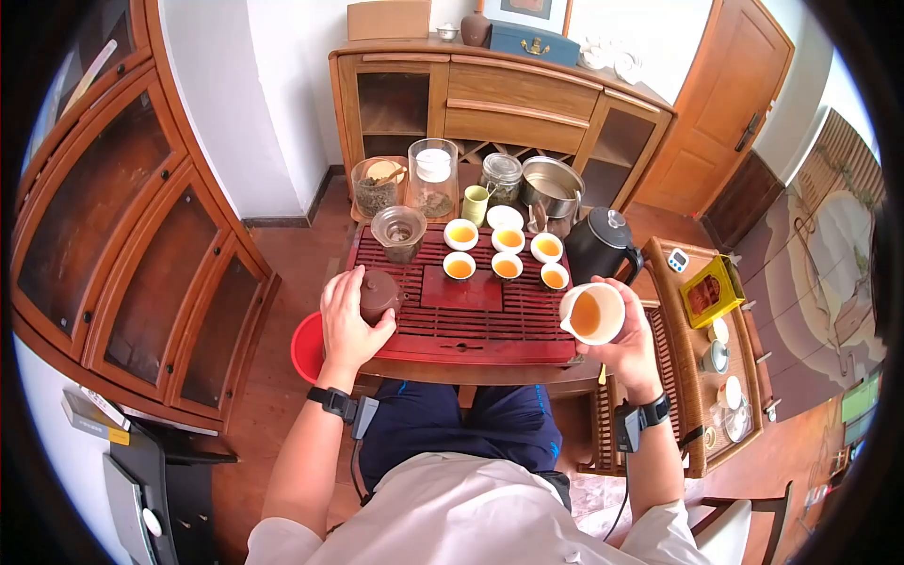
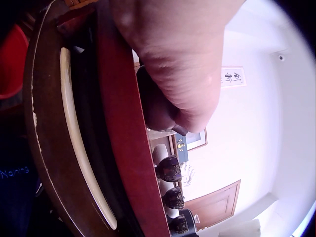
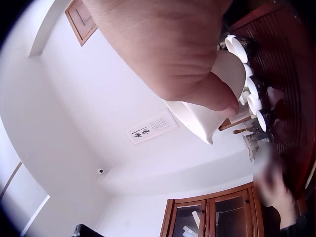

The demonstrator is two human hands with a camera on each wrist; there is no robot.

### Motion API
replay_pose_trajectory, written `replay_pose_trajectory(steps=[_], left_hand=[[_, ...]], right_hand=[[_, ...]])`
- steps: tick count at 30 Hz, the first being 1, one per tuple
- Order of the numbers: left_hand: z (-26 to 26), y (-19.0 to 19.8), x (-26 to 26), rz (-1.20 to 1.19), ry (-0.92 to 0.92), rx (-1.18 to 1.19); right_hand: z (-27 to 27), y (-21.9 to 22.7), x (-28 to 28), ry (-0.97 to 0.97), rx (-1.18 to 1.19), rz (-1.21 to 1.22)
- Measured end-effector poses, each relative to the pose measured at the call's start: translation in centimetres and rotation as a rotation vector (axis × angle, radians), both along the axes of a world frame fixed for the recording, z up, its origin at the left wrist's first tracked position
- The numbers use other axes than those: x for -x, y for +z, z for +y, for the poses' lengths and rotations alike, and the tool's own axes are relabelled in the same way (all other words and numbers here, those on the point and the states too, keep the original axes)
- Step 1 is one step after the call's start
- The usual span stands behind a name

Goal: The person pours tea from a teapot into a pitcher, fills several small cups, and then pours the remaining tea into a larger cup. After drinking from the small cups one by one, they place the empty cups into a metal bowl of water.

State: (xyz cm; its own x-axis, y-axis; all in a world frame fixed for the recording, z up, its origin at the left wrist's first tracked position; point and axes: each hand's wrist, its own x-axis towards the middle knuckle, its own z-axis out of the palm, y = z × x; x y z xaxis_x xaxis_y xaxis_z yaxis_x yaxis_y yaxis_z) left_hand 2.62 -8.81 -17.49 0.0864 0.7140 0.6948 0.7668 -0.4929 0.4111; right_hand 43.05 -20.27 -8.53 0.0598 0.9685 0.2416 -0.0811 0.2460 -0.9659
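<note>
My right hand (image 1: 635, 345) grips the white tea pitcher (image 1: 590, 313), best held level, clear of the teacups (image 1: 507, 268) ahead, while my left hand (image 1: 343, 327) clasps the brown teapot (image 1: 379, 291).

- From above, my head view looks forward and down on the slatted tea tray (image 1: 414, 351).
- My left wrist view sits low and sideways, very near the left hand (image 2: 173, 54).
- My right wrist view, tilted, faces the wall (image 3: 113, 98) past the right hand (image 3: 163, 49).
- All three share the teacups (image 1: 460, 235).
</note>
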Motion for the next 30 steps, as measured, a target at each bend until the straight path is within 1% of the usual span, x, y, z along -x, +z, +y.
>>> replay_pose_trajectory(steps=[1,4,6,8,10,12,17,19,23,25,26,28,30], left_hand=[[0.0,0.0,0.0,0.000,0.002,0.002],[0.0,-0.1,0.0,-0.007,-0.005,0.007],[0.0,0.0,0.0,-0.008,-0.005,0.006],[0.0,0.1,-0.1,-0.008,-0.005,0.005],[-0.1,0.2,-0.1,-0.004,0.007,0.011],[-0.1,0.1,-0.1,-0.003,0.005,0.007],[-0.1,0.1,-0.1,-0.003,0.007,0.007],[-0.2,0.1,-0.1,-0.001,0.015,0.027],[-0.2,0.0,-0.2,-0.009,0.024,0.003],[-0.1,0.0,-0.2,-0.009,0.022,0.006],[-0.1,0.0,-0.2,-0.012,0.028,0.005],[-0.2,0.1,-0.2,-0.018,0.020,0.000],[-0.2,0.2,-0.2,-0.025,0.017,-0.004]], right_hand=[[0.4,-0.7,0.2,0.012,-0.071,-0.048],[0.7,-1.4,1.5,0.032,-0.067,-0.004],[0.6,-1.4,2.1,0.033,-0.042,0.007],[0.4,-1.5,2.7,0.023,0.031,0.054],[0.3,-1.4,3.3,0.023,0.014,0.044],[0.2,-1.4,3.7,0.003,0.095,0.088],[0.2,-2.3,3.3,-0.025,0.142,0.054],[0.2,-2.3,3.2,-0.075,0.157,-0.018],[0.5,-1.8,2.9,-0.116,0.168,-0.054],[1.1,-1.5,2.5,-0.163,0.122,-0.095],[1.4,-1.1,2.6,-0.157,0.120,-0.099],[1.8,0.5,2.9,-0.206,0.075,-0.186],[2.4,1.4,3.0,-0.226,0.058,-0.202]])
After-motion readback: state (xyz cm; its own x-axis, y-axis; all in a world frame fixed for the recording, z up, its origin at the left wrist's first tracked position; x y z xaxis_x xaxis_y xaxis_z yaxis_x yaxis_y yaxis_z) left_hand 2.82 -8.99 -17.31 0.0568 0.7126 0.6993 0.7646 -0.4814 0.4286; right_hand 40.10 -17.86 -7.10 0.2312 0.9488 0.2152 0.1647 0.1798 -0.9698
